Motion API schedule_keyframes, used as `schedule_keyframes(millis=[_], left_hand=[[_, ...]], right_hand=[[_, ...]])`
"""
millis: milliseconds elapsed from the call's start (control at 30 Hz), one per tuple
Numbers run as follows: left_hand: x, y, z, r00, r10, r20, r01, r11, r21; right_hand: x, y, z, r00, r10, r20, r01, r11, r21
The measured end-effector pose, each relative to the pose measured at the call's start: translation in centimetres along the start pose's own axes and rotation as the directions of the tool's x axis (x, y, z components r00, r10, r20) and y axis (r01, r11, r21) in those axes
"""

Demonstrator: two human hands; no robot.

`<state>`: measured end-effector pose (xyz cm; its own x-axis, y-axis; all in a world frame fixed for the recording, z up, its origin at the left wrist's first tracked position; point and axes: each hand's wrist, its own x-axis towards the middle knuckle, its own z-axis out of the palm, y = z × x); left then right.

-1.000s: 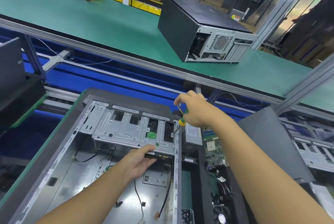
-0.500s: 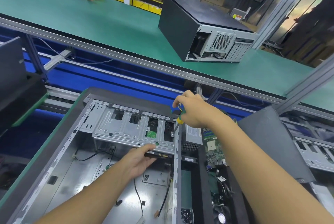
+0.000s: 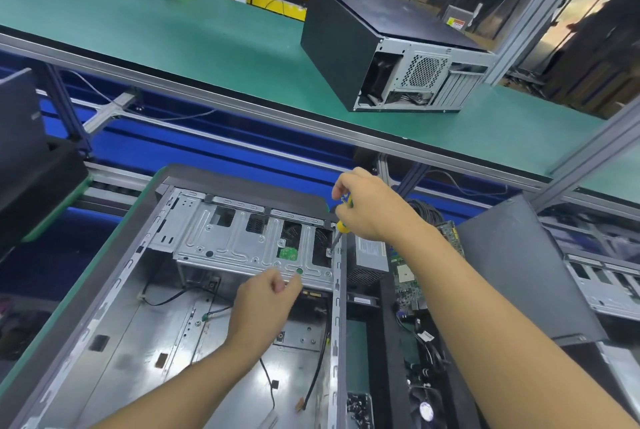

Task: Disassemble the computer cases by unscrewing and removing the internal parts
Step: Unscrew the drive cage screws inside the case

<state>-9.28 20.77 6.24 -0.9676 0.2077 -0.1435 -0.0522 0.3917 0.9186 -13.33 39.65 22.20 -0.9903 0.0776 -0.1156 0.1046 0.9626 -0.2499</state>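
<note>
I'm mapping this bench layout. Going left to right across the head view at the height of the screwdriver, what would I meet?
In order: drive cage → screwdriver → power supply → circuit board → black side panel.

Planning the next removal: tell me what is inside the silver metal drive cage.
The silver metal drive cage has cutouts showing a small green circuit board and dark mesh; its top plate hides the rest.
</note>
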Motion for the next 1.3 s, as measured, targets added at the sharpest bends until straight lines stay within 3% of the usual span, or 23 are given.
schedule_keyframes(millis=[133, 333, 533, 633, 800, 900, 1000, 1100, 1200, 1300], left_hand=[[3.0, 4.1, 1.6, 0.947, 0.252, 0.199, -0.288, 0.939, 0.185], [8.1, 6.1, 4.9, 0.935, 0.177, 0.308, -0.310, 0.831, 0.462], [9.7, 4.9, 5.5, 0.909, 0.205, 0.363, -0.385, 0.746, 0.544], [9.9, 4.6, 5.6, 0.894, 0.244, 0.375, -0.428, 0.709, 0.560], [10.2, 5.4, 5.3, 0.896, 0.212, 0.391, -0.400, 0.769, 0.499], [10.0, 5.8, 4.6, 0.899, 0.209, 0.384, -0.377, 0.815, 0.440], [9.0, 6.2, 4.0, 0.874, 0.273, 0.402, -0.432, 0.816, 0.385], [6.5, 7.4, 3.6, 0.747, 0.383, 0.544, -0.586, 0.766, 0.264], [3.0, 8.8, 5.1, 0.453, 0.319, 0.832, -0.754, 0.636, 0.167], [-0.5, 8.9, 8.8, 0.203, 0.120, 0.972, -0.858, 0.500, 0.118]], right_hand=[[-0.5, 0.2, 0.1, 0.997, -0.006, -0.082, 0.003, 1.000, -0.031], [-1.5, 0.4, 0.3, 0.997, -0.019, -0.074, 0.020, 1.000, 0.004], [-1.9, 0.1, 0.4, 0.996, -0.014, -0.085, 0.015, 1.000, 0.015], [-2.0, 0.0, 0.3, 0.997, -0.015, -0.080, 0.016, 1.000, 0.016], [-2.6, 0.0, 0.0, 0.994, -0.039, -0.107, 0.043, 0.999, 0.029], [-3.4, 0.1, -0.6, 0.978, -0.046, -0.202, 0.061, 0.996, 0.068], [-4.5, 0.9, -2.0, 0.922, -0.003, -0.386, 0.054, 0.991, 0.122], [-6.0, 2.8, -2.9, 0.850, 0.089, -0.520, -0.021, 0.991, 0.135], [-7.6, 5.1, -2.6, 0.814, 0.213, -0.541, -0.144, 0.975, 0.166], [-9.2, 6.6, -1.5, 0.819, 0.308, -0.485, -0.247, 0.951, 0.188]])
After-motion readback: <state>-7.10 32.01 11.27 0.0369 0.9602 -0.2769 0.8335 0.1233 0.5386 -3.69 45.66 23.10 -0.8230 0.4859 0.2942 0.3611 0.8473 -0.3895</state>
